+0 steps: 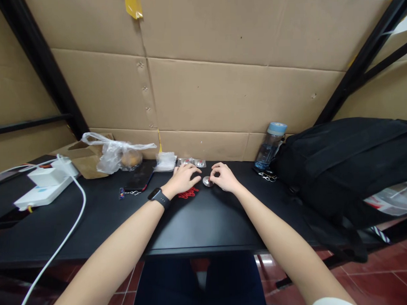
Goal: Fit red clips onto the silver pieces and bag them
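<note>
No writing can be read: the blue mark on the white power strip (44,187) and the blue water bottle (270,145) are too small to make out, and the brown cardboard wall (235,93) is plain.

On the black table (206,219) the left hand (182,179) lies palm down with a dark smartwatch (159,197) on its wrist. Its grip is slack, fingers loosely bent and apart, resting on a small red piece (189,193) that shows at its lower edge.

The right hand (224,177) has its fingertips drawn together against the right edge of a small round silver piece (207,181), which sits on the table between the two hands. Whether that grip truly pinches it, I cannot tell.

Just behind the hands lie clear packets (191,162) — to their left a dark phone (139,178), and to the right a black backpack (340,161).
</note>
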`<state>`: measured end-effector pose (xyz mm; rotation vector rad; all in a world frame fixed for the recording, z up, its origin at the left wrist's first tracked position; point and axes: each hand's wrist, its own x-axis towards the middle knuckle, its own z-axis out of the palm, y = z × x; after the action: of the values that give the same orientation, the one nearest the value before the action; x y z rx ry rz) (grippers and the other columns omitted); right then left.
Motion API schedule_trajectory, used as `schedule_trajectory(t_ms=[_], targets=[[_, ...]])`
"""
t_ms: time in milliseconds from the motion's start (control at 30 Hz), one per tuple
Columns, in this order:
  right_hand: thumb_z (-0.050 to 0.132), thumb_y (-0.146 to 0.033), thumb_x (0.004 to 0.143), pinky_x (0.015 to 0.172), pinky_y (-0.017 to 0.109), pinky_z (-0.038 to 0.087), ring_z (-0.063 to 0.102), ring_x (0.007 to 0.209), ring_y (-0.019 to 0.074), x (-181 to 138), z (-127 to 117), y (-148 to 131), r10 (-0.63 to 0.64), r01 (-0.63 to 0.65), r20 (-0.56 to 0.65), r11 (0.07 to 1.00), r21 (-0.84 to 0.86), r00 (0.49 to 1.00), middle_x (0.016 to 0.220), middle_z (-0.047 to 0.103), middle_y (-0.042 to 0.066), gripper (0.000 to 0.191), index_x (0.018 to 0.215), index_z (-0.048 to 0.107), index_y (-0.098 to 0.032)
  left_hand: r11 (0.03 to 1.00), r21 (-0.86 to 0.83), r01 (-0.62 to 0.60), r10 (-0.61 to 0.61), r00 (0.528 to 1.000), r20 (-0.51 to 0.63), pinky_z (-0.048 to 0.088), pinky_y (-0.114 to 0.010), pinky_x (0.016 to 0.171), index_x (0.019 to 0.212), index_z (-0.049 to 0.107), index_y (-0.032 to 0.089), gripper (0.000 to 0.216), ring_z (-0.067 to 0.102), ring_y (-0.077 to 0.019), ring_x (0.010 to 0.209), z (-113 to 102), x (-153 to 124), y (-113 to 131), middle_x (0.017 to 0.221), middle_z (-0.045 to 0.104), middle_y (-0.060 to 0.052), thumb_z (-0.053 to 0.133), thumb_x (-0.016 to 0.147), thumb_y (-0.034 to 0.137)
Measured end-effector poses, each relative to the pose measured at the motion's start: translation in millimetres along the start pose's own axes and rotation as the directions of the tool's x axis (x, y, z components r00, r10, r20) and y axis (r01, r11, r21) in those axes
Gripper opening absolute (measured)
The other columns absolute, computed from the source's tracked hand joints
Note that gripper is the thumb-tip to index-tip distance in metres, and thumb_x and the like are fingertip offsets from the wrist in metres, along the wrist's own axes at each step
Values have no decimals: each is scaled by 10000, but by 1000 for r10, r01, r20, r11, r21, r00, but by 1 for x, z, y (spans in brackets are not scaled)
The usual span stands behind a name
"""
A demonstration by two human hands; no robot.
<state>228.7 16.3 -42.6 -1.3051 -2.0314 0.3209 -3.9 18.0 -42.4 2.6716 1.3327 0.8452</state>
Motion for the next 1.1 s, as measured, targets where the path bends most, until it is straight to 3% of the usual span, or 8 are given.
schedule_trajectory(t_ms=[167, 333, 467, 533, 600, 700, 800, 1100], targets=[[714, -160, 721, 972, 392, 418, 560, 1018, 229, 1, -3, 7, 7, -4, 60, 999, -44, 998, 1067, 634, 68, 90, 638, 699, -192, 976, 162, 146, -112, 973, -202, 351, -551, 987, 1036, 707, 281, 196, 476, -365, 1186, -28, -5, -49, 1184, 661, -94, 618, 862, 273], [681, -126, 745, 907, 327, 437, 600, 925, 187, 1, -9, 7, -54, 61, 120, 997, -53, 991, 960, 657, 52, 108, 653, 693, -183, 952, 187, 242, -205, 959, -198, 338, -558, 975, 922, 741, 266, 152, 475, -374, 1136, -41, -13, -86, 1134, 665, -101, 712, 791, 338], [697, -205, 780, 788, 295, 458, 617, 833, 178, -1, -25, 9, -82, 102, 215, 991, -82, 973, 902, 682, 41, 74, 841, 737, -192, 991, 68, 118, -116, 992, -43, 338, -516, 989, 905, 769, 286, 138, 490, -341, 1137, -33, -7, -68, 1130, 676, -62, 699, 821, 370], [773, -283, 730, 744, 291, 470, 630, 821, 188, -2, -37, 13, -63, 94, 288, 991, -94, 956, 939, 697, 47, 253, 968, 748, -201, 1000, -5, -26, 27, 994, 108, 353, -468, 989, 880, 779, 309, 130, 518, -308, 1125, -26, -4, -50, 1124, 679, -43, 702, 823, 396], [845, -328, 640, 737, 291, 487, 648, 833, 200, -4, -48, 19, -35, 73, 351, 993, -96, 936, 996, 706, 59, 428, 1040, 753, -206, 989, -64, -129, 139, 973, 183, 358, -429, 991, 858, 783, 320, 133, 536, -281, 1119, -19, -2, -33, 1105, 683, -35, 699, 829, 419], [896, -323, 538, 742, 286, 513, 676, 828, 206, -6, -60, 27, 31, 4, 429, 997, -80, 903, 1014, 724, 57, 544, 1055, 765, -212, 979, -104, -176, 192, 967, 169, 362, -399, 982, 801, 779, 307, 163, 557, -252, 1078, -11, -4, -20, 1032, 696, -38, 672, 860, 414], [896, -293, 521, 722, 276, 523, 691, 802, 206, -6, -66, 33, 70, -45, 490, 997, -62, 869, 957, 750, 34, 507, 1010, 778, -226, 982, -106, -154, 168, 976, 138, 376, -395, 962, 768, 770, 291, 214, 563, -251, 1047, -8, -5, -22, 988, 708, -47, 644, 883, 420], [861, -269, 554, 693, 272, 522, 694, 793, 213, -6, -67, 34, 49, -23, 485, 998, -59, 873, 896, 763, 21, 397, 944, 790, -236, 980, -128, -154, 180, 957, 225, 426, -369, 944, 791, 768, 277, 195, 632, -236, 971, -13, -2, -37, 908, 731, -46, 662, 845, 432]])
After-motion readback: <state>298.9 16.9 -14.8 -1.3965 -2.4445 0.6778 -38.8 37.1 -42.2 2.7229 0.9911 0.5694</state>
